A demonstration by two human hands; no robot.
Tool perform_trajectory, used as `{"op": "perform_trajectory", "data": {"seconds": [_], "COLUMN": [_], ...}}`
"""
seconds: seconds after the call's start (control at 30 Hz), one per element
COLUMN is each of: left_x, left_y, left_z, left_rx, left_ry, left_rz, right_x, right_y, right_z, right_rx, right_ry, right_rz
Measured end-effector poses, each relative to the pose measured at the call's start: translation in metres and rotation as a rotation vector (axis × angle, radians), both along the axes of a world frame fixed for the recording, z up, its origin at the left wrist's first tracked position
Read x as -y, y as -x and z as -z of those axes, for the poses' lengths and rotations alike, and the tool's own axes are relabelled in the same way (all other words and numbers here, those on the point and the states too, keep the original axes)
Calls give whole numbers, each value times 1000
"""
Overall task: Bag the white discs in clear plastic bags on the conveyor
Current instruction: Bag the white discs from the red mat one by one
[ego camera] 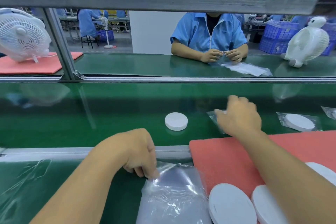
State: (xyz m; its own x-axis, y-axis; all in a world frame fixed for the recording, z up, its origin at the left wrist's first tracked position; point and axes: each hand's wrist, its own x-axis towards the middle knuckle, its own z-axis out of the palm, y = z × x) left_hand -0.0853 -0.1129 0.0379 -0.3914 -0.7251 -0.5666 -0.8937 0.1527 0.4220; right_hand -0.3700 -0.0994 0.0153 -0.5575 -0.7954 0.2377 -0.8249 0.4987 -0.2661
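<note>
Nearest the camera, 2 unbagged white discs [230, 205] lie at the front edge of a pink foam mat [227, 160], with part of a 3rd showing behind the right forearm, and a stack of clear plastic bags [172, 196] rests just to their left on the green work surface. The left hand [134, 152] is curled, its fingertips pinching the top corner of that stack, apparently peeling off the next bag. The right hand [240, 118] reaches out over the green conveyor [91, 114] onto a bagged disc [216, 116]; motion blur hides whether its fingers grip the bag or merely touch it, so I cannot tell. Further right on the belt sits 1 finished bagged disc [300, 122], and the corner of another bag shows at the frame edge. 1 bare disc [176, 121] lies on the belt to the left, unbagged. By my reading, the job is mid-run: at least 2 discs are bagged and on the belt, while 4 visible ones remain.
</note>
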Motion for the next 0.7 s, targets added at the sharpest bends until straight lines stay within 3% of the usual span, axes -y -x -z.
{"op": "perform_trajectory", "data": {"seconds": [0.1, 0.2, 0.27, 0.43, 0.57, 0.7], "left_x": [5, 10, 14, 25, 31, 26], "left_y": [-4, -8, -8, 1, 9, 19], "left_z": [2, 7, 8, 20, 32, 32], "left_rx": [-94, -243, -441, -916, -1056, -1148], "left_ry": [-23, 41, 38, 84, 14, -90], "left_rz": [15, -41, -156, -558, -658, -691], "right_x": [26, 51, 58, 54, 21, -17], "right_y": [-40, -65, -74, -64, -53, -49], "right_z": [0, 11, 17, -1, -21, -34], "right_rx": [139, 185, 171, 573, 985, 1082], "right_ry": [-135, -329, -339, 80, 443, 582], "right_rz": [-259, -263, -252, -308, -367, -503]}}
